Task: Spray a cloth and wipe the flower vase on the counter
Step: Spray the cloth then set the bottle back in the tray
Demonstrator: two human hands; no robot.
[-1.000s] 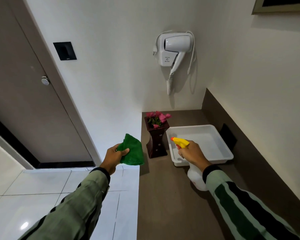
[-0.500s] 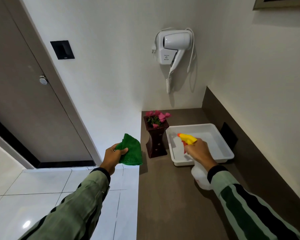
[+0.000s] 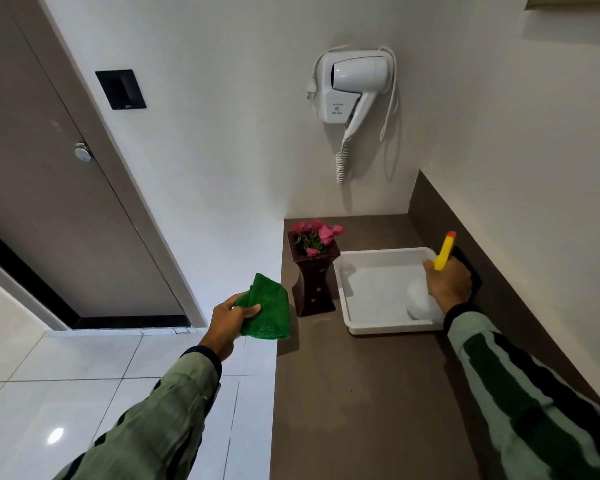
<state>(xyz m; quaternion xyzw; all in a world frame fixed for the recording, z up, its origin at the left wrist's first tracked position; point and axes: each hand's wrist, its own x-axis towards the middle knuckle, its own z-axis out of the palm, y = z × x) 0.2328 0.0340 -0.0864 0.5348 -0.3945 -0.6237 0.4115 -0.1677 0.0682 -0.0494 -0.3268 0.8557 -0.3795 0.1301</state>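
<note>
Left hand (image 3: 230, 318) grasps the green cloth (image 3: 269, 311), the upright flower vase (image 3: 314, 277) just beyond its fingers and nearer than the right hand (image 3: 447, 282), clenched on the spray bottle (image 3: 426, 299).

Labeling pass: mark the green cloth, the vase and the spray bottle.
green cloth (image 3: 269, 308), head view, middle of the folded fabric.
vase (image 3: 314, 285), head view, front face of the dark body.
spray bottle (image 3: 444, 251), head view, yellow nozzle head.

Hotel-style room, wall-mounted hair dryer (image 3: 350, 90), counter (image 3: 361, 393)
</note>
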